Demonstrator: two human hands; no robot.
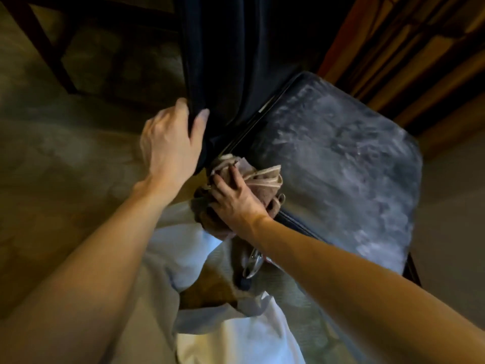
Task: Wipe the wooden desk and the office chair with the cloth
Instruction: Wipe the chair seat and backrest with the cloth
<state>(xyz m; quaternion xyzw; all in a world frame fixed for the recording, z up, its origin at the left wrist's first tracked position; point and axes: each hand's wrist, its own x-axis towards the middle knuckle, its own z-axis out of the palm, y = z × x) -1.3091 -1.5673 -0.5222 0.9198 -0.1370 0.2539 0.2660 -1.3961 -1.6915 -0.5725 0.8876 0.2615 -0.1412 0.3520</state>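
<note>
Left hand gripping chair backrest, right hand clutching bunched cloth at seat corner

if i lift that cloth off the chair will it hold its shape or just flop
Probably floppy: the cloth is bunched in soft folds under the right hand, so it should sag once lifted. Likely light, since one hand scrunches it. On the scuffed chair seat it probably drags rather than slides.

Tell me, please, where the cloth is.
Head view, centre: the cloth is bunched under the right hand on the chair seat's left edge, beside the left hand.
</note>
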